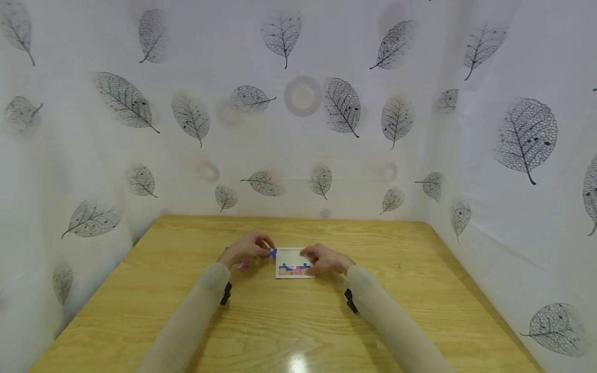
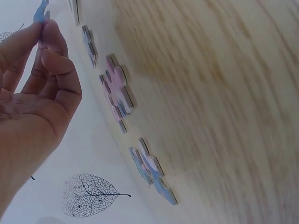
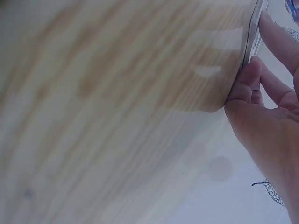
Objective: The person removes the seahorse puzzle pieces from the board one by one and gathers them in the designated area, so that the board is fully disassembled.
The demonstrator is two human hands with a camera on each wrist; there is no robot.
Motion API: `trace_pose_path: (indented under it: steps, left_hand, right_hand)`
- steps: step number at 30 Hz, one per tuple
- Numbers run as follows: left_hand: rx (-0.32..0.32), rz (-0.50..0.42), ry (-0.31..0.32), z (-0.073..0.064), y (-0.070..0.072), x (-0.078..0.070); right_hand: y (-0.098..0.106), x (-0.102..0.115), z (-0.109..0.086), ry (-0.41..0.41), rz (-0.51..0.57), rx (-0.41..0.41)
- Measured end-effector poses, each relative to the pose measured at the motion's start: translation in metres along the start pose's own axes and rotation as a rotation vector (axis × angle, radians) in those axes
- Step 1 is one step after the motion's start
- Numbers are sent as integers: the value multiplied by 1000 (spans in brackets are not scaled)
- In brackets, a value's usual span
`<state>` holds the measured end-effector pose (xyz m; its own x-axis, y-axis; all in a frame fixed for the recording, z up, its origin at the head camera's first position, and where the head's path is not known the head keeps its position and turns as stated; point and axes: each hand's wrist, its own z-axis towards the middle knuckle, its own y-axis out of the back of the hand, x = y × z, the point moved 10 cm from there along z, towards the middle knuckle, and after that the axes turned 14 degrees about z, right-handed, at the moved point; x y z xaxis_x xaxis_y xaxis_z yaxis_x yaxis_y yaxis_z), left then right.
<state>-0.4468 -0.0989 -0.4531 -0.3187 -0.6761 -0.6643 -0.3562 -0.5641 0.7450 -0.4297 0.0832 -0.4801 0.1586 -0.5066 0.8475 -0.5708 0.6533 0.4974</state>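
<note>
Between thumb and fingertips my left hand pinches a blue jigsaw piece, held at the left side of a white puzzle tray. The same piece shows partly at the top of the left wrist view. Along the tray's near side lies a row of joined pieces in blue, orange and pink; its upper part is bare white. My right hand rests at the tray's right edge, thumb and fingers touching it. In the right wrist view the tray's edge meets the fingertips.
Loose jigsaw pieces lie on the wooden table left of the tray, among them a pink one, partly hidden by the left hand. The left wrist view shows pink pieces and blue-and-white ones. A leaf-patterned curtain surrounds the table.
</note>
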Motion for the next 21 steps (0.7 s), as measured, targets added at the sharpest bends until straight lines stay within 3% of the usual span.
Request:
trace_pose_path:
  steps: [9,15,21]
  left_hand:
    - [15,15,39,-6,0,16]
    - [14,86,46,-8,3,18]
    - [23,93,143,-11,0,23]
  right_hand:
    - [0,-2,3,-5,25,-8]
    - [1,0,1,3,31,-5]
    - [0,0,2,4,39,-6]
